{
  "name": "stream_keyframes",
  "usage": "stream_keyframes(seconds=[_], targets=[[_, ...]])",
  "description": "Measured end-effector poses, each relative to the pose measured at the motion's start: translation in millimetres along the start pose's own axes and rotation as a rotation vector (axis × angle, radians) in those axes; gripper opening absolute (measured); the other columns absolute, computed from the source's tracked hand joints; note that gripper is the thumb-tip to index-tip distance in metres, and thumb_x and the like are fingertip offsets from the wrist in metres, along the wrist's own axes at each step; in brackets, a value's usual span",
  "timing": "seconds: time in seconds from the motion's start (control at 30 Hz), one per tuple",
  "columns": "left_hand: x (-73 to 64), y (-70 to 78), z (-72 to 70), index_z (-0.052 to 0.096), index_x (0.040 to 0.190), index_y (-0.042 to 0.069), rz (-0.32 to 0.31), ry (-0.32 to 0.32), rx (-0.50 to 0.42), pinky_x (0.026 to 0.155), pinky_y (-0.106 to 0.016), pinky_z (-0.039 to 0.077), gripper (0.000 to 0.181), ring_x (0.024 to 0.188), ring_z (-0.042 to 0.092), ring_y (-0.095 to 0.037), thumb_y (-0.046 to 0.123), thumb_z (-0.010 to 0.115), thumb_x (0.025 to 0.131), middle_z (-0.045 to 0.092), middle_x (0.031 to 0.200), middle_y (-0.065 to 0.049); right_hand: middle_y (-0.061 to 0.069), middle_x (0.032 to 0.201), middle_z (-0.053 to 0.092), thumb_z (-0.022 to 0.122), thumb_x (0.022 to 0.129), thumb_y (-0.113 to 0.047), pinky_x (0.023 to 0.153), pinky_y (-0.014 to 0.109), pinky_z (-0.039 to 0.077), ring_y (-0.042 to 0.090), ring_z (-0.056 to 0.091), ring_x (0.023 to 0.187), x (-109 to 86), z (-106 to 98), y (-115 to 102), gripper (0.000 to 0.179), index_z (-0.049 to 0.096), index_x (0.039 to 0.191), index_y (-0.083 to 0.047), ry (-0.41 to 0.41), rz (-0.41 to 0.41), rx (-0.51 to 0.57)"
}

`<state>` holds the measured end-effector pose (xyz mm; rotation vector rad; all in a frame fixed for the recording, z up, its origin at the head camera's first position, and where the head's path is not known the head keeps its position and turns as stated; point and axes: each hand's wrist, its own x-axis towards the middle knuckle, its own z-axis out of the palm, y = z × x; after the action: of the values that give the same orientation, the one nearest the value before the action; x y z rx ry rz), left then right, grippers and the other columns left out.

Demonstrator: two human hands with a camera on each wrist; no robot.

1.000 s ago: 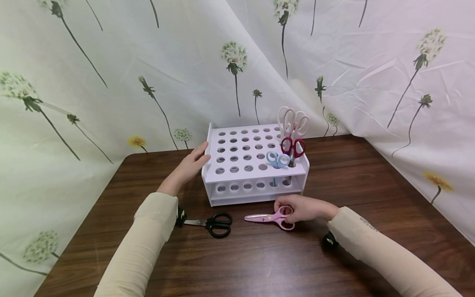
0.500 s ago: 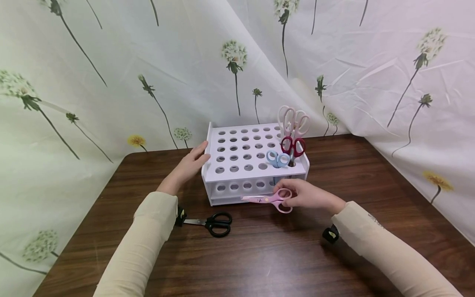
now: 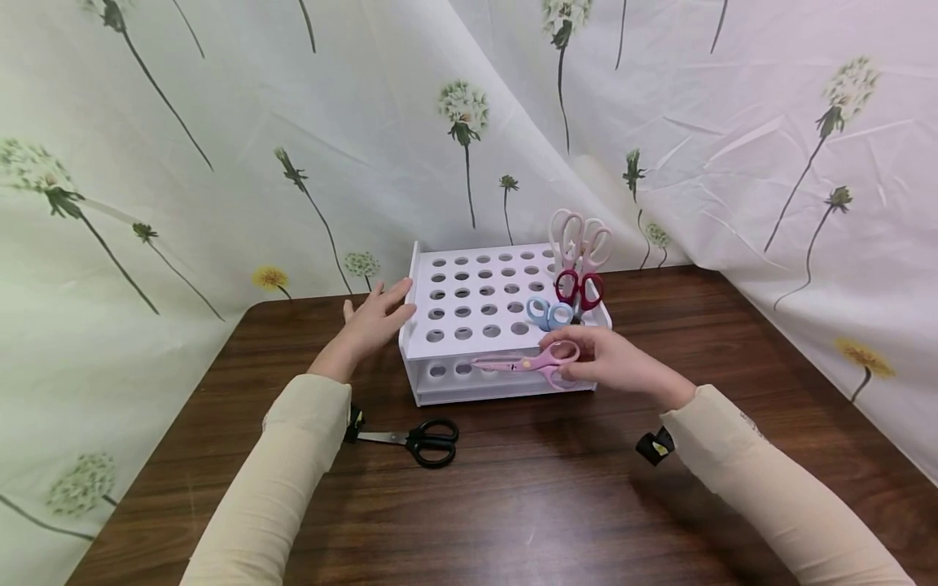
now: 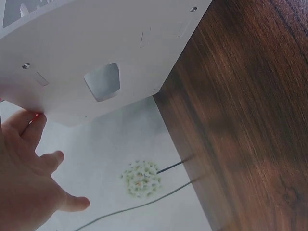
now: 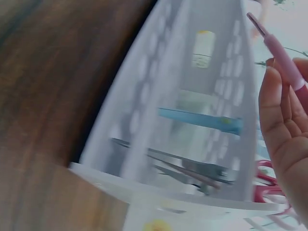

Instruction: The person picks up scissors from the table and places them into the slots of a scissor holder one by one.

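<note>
My right hand (image 3: 614, 358) pinches pink scissors (image 3: 523, 364) by the handles, blades pointing left, in front of the white holed rack (image 3: 506, 393). In the right wrist view the pink scissors (image 5: 284, 60) are raised beside the rack's top, fingertips on them. My left hand (image 3: 370, 321) rests its fingertips on the rack's left side, fingers spread. The left wrist view shows this left hand (image 4: 29, 173) at the edge of the side panel (image 4: 130, 38). Light blue scissors (image 3: 538, 313), dark red scissors (image 3: 590, 291) and pale pink-handled scissors (image 3: 570, 236) stand in the right-hand holes.
Black-handled scissors (image 3: 432, 443) lie on the dark wooden table (image 3: 513, 505) in front of the rack, tip by my left wrist strap. A flower-printed white cloth (image 3: 366, 122) hangs behind the table.
My right hand has lifted the pink scissors from the table up to the rack's front. On my left hand, more fingers now spread away from the rack, while its fingertips stay at the side.
</note>
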<state>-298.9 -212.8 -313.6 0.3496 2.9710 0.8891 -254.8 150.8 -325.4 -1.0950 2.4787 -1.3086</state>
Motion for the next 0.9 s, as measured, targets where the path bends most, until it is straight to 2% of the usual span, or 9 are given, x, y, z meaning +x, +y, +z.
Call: stream_keyframes(seconds=[0.17, 0.33, 0.53, 0.9], targets=[[0.1, 0.4, 0.0, 0.019, 0.149, 0.021, -0.005, 0.002, -0.007, 0.097, -0.058, -0.019, 0.057, 0.138, -0.004, -0.023, 0.040, 0.036, 0.098, 0.019, 0.151, 0.001, 0.009, 0.085, 0.064, 0.067, 0.081, 0.001, 0.062, 0.023, 0.046, 0.014, 0.058, 0.075, 6.0, -11.3, -12.9, 0.037, 0.058, 0.117, 0.003, 0.099, -0.019, 0.027], [-0.5, 1.4, 0.7, 0.019, 0.149, 0.020, -0.010, 0.002, -0.020, 0.098, -0.058, -0.018, 0.056, 0.138, -0.004, -0.023, 0.038, 0.037, 0.098, 0.018, 0.151, 0.001, 0.010, 0.085, 0.062, 0.065, 0.082, 0.002, 0.060, 0.022, 0.046, 0.015, 0.057, 0.072, 11.8, -20.2, -21.9, 0.040, 0.058, 0.121, 0.001, 0.194, 0.033, 0.035], [-2.0, 2.3, 1.6, 0.019, 0.149, 0.021, -0.013, 0.001, -0.038, 0.098, -0.058, -0.018, 0.056, 0.138, -0.004, -0.022, 0.038, 0.036, 0.099, 0.018, 0.151, 0.002, 0.009, 0.083, 0.058, 0.065, 0.082, -0.001, 0.059, 0.020, 0.043, 0.014, 0.052, 0.070, 16.4, -23.8, -28.9, 0.043, 0.057, 0.124, -0.002, 0.286, 0.078, -0.016], [-3.1, 3.1, 1.5, 0.018, 0.149, 0.020, -0.012, 0.003, -0.054, 0.099, -0.058, -0.016, 0.057, 0.138, -0.002, -0.023, 0.040, 0.035, 0.098, 0.017, 0.151, 0.001, 0.016, 0.085, 0.066, 0.062, 0.084, 0.000, 0.059, 0.022, 0.048, 0.014, 0.058, 0.068, 21.8, -27.1, -36.5, 0.040, 0.056, 0.124, -0.001, 0.355, 0.065, -0.012]])
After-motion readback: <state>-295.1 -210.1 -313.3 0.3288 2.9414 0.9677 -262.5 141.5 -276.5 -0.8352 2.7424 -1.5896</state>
